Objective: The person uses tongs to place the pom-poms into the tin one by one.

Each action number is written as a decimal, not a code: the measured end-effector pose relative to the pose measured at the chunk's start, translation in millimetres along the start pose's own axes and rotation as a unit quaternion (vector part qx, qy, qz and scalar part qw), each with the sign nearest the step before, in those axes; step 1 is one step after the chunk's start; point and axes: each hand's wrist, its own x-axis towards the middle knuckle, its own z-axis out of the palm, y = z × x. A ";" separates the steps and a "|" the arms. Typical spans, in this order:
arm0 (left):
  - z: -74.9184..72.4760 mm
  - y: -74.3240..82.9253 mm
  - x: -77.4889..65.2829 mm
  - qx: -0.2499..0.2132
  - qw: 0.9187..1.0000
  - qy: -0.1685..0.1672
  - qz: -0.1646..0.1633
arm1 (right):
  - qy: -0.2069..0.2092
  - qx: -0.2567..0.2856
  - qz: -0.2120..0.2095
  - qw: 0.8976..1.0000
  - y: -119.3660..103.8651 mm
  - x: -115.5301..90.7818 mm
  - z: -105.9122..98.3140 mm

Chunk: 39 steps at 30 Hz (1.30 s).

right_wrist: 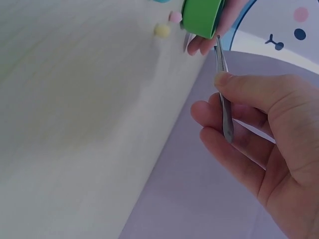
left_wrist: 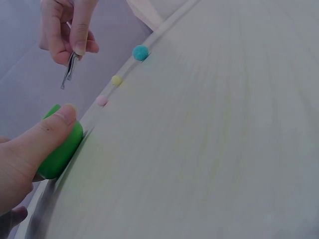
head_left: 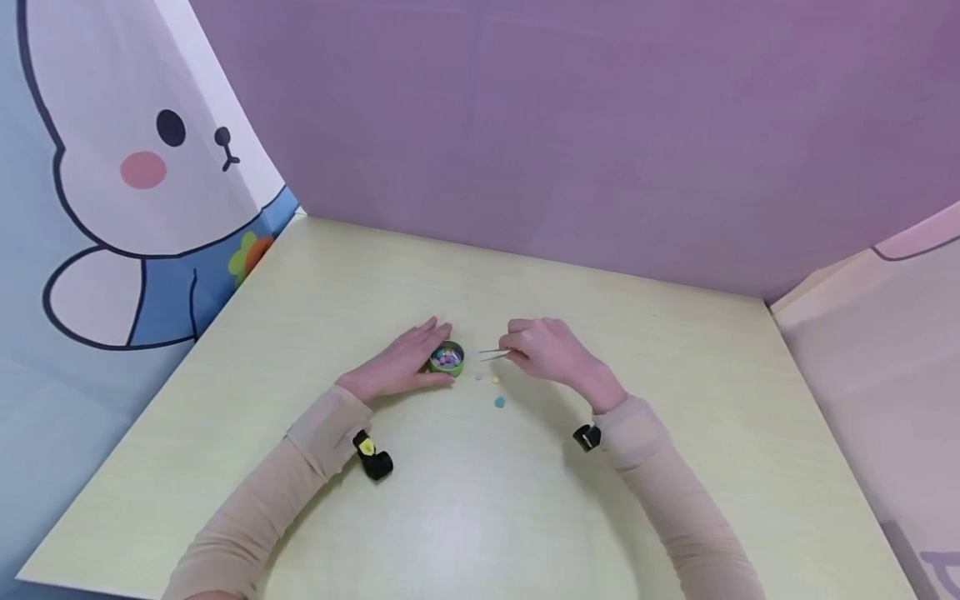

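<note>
Pinching the tweezers (right_wrist: 226, 109), the right grip (head_left: 551, 350) holds them slightly spread above the counter (head_left: 450, 500), just beside the green tin (right_wrist: 199, 17), which the left grip (head_left: 401, 360) clasps from either side. Small pastel pieces (head_left: 447, 360) lie inside it; a pink ball (left_wrist: 101, 100), a yellow ball (left_wrist: 116, 80) and a blue ball (left_wrist: 141, 53) rest nearby on the counter.

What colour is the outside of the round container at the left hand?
Bright green; the container shows it best in the left wrist view.
</note>
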 end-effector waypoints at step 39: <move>-2.2 -2.5 -4.1 -0.004 1.000 0.002 0.004 | -0.044 0.040 0.021 0.998 -1.8 -23.5 12.3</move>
